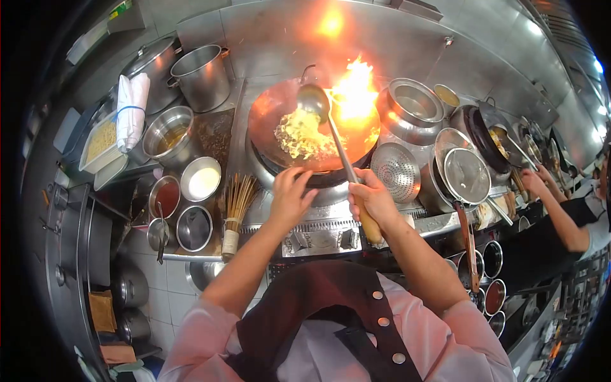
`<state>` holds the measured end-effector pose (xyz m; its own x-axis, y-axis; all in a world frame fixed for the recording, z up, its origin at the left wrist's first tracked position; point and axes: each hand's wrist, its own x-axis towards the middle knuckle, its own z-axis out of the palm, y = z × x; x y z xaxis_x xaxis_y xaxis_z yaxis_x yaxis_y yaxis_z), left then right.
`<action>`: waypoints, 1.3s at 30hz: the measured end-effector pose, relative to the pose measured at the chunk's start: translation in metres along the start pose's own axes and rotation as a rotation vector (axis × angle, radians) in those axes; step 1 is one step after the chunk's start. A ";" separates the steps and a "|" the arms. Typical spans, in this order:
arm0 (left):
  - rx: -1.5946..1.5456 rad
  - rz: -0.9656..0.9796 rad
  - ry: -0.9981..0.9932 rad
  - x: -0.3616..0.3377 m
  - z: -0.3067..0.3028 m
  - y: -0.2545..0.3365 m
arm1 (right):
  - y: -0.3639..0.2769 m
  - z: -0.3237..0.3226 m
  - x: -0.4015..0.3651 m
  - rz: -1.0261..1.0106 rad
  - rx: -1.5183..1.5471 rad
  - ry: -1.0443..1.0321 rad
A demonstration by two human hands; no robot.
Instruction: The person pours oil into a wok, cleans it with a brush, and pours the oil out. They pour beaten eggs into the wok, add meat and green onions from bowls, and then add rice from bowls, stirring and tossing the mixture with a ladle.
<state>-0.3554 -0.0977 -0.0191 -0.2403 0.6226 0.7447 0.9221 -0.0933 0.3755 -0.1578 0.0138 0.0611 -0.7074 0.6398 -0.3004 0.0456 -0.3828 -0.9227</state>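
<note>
My right hand [370,200] is closed round the wooden handle of a long ladle [340,143]. The ladle's round bowl [313,102] is up over the far part of a wide wok [264,121]. Yellow, scrambled-egg-like food [307,137] lies in the wok, beneath and in front of the ladle bowl. At the wok's near rim is my left hand [293,198], its fingers apart and nothing seen in them. Tall flames [356,92] rise at the wok's right back side.
A bamboo whisk [237,213] and bowls of sauce [165,196] and white liquid [203,183] stand on the left. To the right are a perforated skimmer [396,172], a lidded-looking pot [417,105] and strainers [468,175]. Another person [566,223] works at a further wok on the right.
</note>
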 end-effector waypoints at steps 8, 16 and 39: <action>0.506 -0.825 -0.609 -0.165 -0.104 -0.090 | 0.023 -0.003 0.053 0.085 -0.197 0.016; 0.429 -0.779 -0.549 -0.192 -0.111 -0.089 | 0.036 -0.029 0.029 0.064 -0.121 0.043; -1.065 0.572 -1.000 0.098 -0.256 0.166 | 0.006 -0.036 0.039 0.095 -0.154 -0.008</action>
<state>-0.3033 -0.2512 0.2572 0.7422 0.5162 0.4275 0.0833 -0.7039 0.7054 -0.1597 0.0607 0.0355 -0.7002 0.6003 -0.3864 0.2195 -0.3340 -0.9166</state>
